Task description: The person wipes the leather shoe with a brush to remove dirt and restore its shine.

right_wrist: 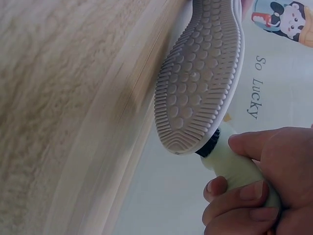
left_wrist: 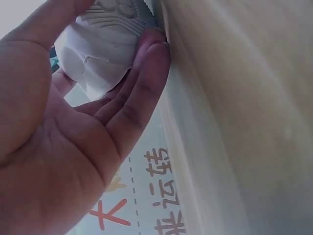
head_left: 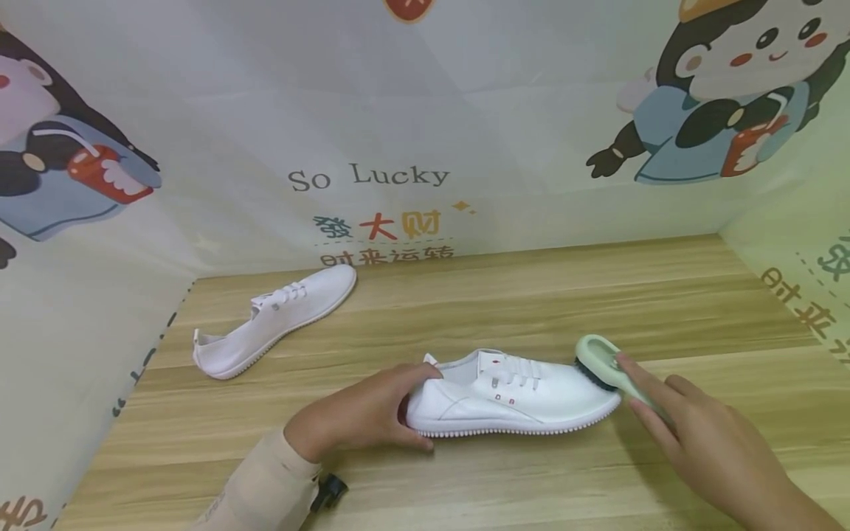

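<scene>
A white lace-up shoe [head_left: 511, 398] is held by its heel in my left hand [head_left: 372, 413], toe pointing right. In the left wrist view the thumb and fingers wrap around the shoe's heel [left_wrist: 100, 56]. My right hand [head_left: 710, 435] grips the handle of a pale green brush [head_left: 600, 358], whose dark bristles touch the top of the toe. From the right wrist view, the shoe's studded sole [right_wrist: 195, 73] shows, with the toe raised off the table, and the fingers curl round the brush handle [right_wrist: 239, 171].
A second white shoe [head_left: 279, 321] lies at the back left of the wooden table [head_left: 531, 310]. Printed cloth walls [head_left: 505, 147] stand at the back and both sides. A small black piece [head_left: 330, 493] is at my left wrist.
</scene>
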{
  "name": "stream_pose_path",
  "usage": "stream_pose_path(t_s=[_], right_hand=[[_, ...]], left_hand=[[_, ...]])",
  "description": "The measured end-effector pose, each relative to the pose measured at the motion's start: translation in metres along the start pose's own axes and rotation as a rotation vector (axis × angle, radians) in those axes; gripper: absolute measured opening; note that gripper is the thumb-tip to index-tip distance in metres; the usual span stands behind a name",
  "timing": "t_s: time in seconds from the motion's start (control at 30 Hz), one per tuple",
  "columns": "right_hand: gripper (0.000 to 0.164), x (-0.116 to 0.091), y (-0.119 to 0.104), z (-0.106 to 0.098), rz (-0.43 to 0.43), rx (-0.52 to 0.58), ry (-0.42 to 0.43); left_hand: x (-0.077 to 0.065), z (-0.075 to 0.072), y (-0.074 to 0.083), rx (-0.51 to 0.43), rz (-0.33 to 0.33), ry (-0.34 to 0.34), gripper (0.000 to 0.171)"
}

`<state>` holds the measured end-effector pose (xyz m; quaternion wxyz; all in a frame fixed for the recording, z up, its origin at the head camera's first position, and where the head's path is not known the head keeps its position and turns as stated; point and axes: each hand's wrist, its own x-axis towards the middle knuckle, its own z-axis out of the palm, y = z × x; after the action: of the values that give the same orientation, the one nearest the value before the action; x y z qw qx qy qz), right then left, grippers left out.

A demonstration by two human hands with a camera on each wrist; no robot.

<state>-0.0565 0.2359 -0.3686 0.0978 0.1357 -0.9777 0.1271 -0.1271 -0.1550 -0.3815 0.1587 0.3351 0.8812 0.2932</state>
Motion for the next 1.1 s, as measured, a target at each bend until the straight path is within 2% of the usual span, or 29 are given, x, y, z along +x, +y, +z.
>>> stream_pose_path(t_s=[0.23,0.37,0.83,1.0,1.1], right_hand=[[0.058,-0.001,0.002,0.002,-0.015,0.005,0.013],[0.059,0.000,0.001,0.003,-0.016,0.008,0.007],[0.056,-0.007,-0.001,0.002,0.036,0.018,-0.057],[0.058,-0.005,-0.003,0.004,0.006,-0.002,-0.006],[0.060,-0.001,-0.004,0.006,-0.019,-0.009,0.024]], left_hand=[[-0.002,0.004,0.011,0.107,-0.042,0.077,0.053],[-0.002,0.004,0.015,0.162,-0.043,0.135,0.055],[-0.003,0.002,0.016,0.181,-0.124,0.180,0.055],[-0.003,0.006,0.019,0.236,-0.146,0.229,0.056],[-0.004,0.010,0.022,0.309,-0.145,0.245,0.057]])
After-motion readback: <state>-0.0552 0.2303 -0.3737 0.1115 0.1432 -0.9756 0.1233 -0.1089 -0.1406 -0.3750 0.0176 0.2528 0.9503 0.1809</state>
